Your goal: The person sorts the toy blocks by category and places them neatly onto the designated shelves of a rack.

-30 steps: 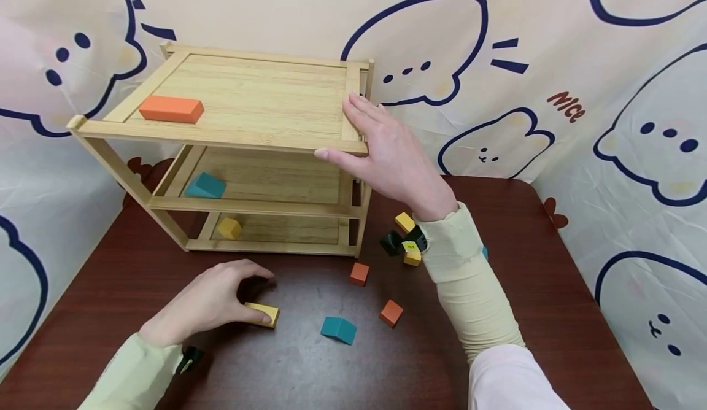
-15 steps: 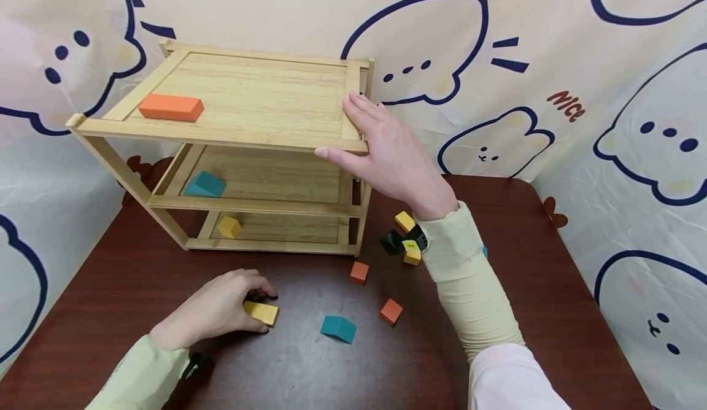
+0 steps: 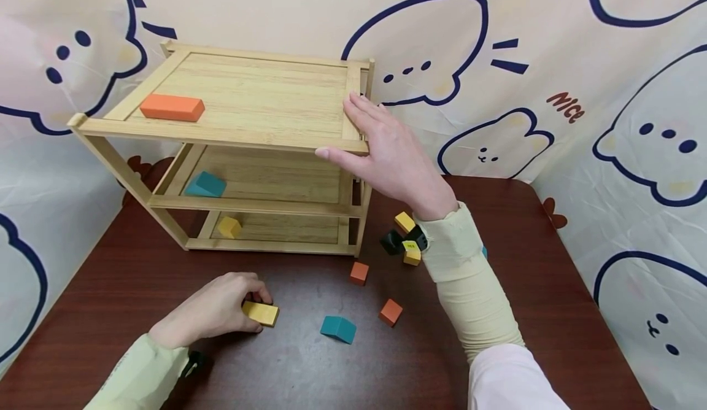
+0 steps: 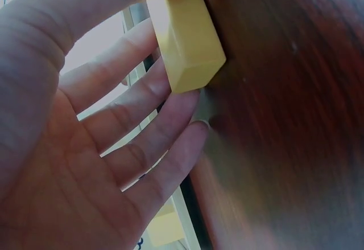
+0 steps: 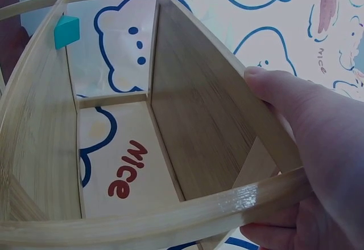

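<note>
My left hand is low over the table beside a small rectangular yellow block. Thumb and fingers pinch it from opposite sides in the head view. Up close in the left wrist view, the yellow block lies between the thumb and the fingers, close over the dark wood. At the upper right, my right hand rests on the front right corner of a three-tier wooden shelf. Its fingers lie straight along the top board, and the thumb lies along the front edge in the right wrist view.
An orange block lies on the top tier, a teal block on the middle one and a yellow cube on the bottom. On the table are a teal block, orange cubes and yellow blocks beyond the right wrist.
My left hand has lowered slightly, and its fingers have closed in around the yellow block, more of which shows now. The right hand and the shelf have stayed still.
</note>
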Demonstrator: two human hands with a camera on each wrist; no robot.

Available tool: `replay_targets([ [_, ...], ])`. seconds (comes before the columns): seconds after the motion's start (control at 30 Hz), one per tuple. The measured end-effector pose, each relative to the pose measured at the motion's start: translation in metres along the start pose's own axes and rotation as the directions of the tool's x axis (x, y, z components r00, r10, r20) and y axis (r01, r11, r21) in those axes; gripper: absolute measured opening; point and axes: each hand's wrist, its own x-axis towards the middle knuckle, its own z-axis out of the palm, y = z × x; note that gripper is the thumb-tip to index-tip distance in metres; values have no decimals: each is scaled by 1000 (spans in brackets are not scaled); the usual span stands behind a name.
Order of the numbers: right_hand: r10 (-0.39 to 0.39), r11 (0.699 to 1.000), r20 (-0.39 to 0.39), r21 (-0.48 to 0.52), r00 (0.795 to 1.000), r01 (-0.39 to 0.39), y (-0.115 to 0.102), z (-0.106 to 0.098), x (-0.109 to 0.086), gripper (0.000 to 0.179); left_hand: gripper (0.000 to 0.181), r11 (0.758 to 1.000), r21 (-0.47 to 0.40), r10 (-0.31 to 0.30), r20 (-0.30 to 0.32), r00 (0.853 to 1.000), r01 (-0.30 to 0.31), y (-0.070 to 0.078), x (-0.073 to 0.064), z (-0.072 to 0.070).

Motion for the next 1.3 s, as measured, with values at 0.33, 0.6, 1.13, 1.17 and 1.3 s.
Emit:
replay_targets([
  [0.33,2,1000,1,10,1000,-2,0,1,0,97,31,1000,-1,-9,-10,1000,9,0,0,-1],
  [0.6,3,1000,0,7,1000,-3,1,1,0,97,28,1000,-10,-15,-23,1000,15,1,1,-1],
  [1.13,2,1000,3,16,1000,-2,1,2,0,96,29,999,-39,-3,-72,997,0,6,9,-11],
  [1.17,3,1000,3,16,1000,-3,1,2,0,95,29,999,-42,-5,-77,997,2,6,9,-12],
  [1.3,5,1000,4,18,1000,-5,1,2,0,95,30,997,-69,18,-105,994,-25,6,9,-16],
])
